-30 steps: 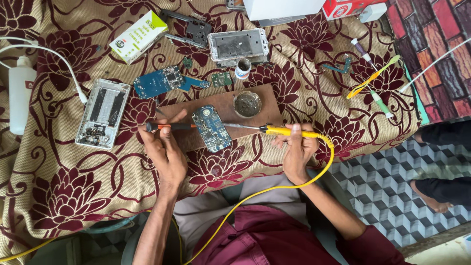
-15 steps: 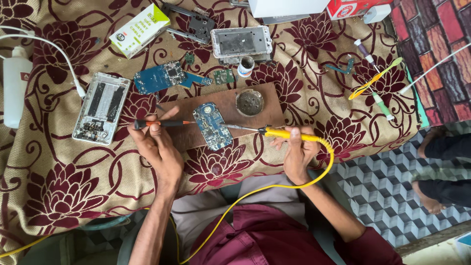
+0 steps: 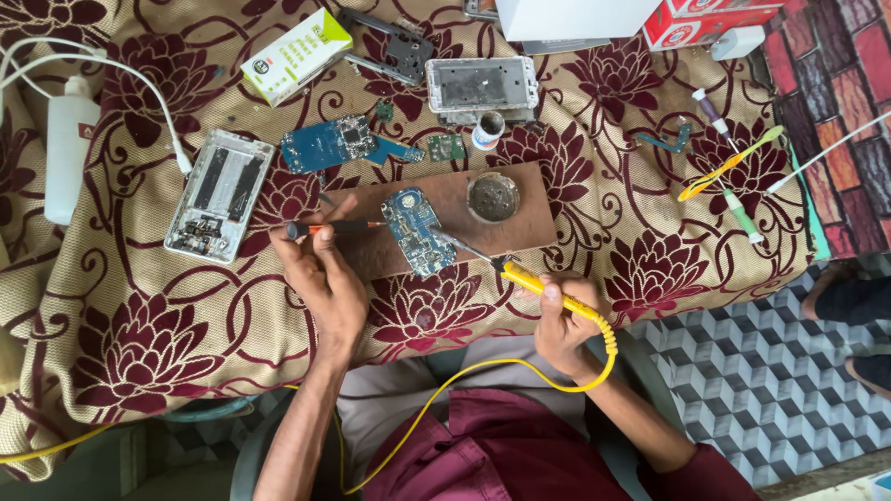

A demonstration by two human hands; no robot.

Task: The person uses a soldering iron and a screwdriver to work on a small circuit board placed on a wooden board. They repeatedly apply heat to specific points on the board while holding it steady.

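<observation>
Circuit board [image 3: 417, 230], blue and roughly oval, lies flat on the brown wooden block [image 3: 445, 218] in front of you, just left of the round tin of dark paste [image 3: 492, 196] that sits on the same block. Your left hand [image 3: 325, 278] is closed around a thin screwdriver with an orange shaft [image 3: 336, 225], its tip meeting the board's left edge, apparently pinning it. Your right hand [image 3: 561, 325] is wrapped around the yellow soldering iron [image 3: 548, 289], whose metal tip reaches the board's lower right corner; its yellow cord [image 3: 483, 371] loops back across your lap.

Treat that board as light, thin and stiff but easily damaged: it looks crowded with small parts, so it will likely skate on the wood if nudged, and will not forgive pressing on its face. If you lift it, pinch it by the bare edges only, away from the heated corner. Grip the iron on its yellow handle, well behind the metal.

Around you on the flowered cloth [image 3: 139, 353] lie a second blue board [image 3: 327, 144], an opened silver phone shell [image 3: 220, 193], another phone frame [image 3: 483, 85], a white bottle [image 3: 70, 158] and a green-and-white box [image 3: 297, 54]
</observation>
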